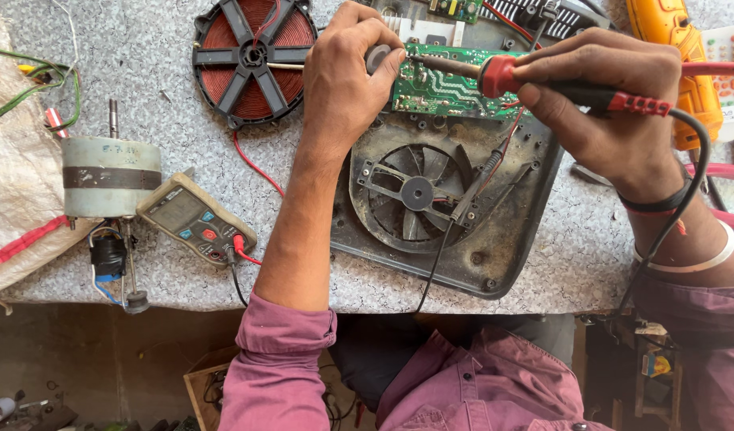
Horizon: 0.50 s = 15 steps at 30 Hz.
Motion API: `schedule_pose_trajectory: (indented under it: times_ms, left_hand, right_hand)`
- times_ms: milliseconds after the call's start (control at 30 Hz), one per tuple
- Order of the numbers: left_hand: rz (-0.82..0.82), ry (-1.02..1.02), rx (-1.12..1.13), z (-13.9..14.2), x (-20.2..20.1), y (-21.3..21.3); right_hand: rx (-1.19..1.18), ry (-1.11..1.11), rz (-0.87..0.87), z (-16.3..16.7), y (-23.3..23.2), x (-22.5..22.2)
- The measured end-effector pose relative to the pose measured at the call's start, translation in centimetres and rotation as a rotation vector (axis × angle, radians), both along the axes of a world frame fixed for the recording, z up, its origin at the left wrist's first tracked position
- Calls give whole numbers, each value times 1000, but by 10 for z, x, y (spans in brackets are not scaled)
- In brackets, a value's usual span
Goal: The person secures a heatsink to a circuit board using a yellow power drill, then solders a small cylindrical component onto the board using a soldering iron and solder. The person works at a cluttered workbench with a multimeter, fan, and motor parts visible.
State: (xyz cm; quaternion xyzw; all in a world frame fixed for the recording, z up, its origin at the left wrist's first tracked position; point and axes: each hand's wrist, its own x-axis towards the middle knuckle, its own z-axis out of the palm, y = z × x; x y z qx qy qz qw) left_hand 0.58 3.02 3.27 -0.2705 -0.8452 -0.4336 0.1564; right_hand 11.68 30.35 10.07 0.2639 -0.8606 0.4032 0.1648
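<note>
Now right hand [614, 104] grips one soldering iron [495, 74]; left hand [347, 72] fingers pinch solder roll [376, 56] over one circuit board [443, 88].

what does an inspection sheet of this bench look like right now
surface: speckled grey worktop, dusty
job's things: green circuit board in opened casing with fan; soldering iron tip at the board
clutter: copper coil, motor, multimeter, yellow tool
grips: left hand holds a small grey roll; right hand grips the iron
cables: black iron cord, meter leads
surroundings: cloth sack at the left
</note>
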Motion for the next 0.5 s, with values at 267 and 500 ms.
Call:
schedule_pose_trajectory:
  times_ms: [267,500]
  left_hand:
    - [-22,-33,19,2,1,-1]
    - [-17,-21,14,3,1,0]
  right_hand:
    - [-262,-252,-110,11,-9,-4]
    - [-403,-333,-115,15,-14,-6]
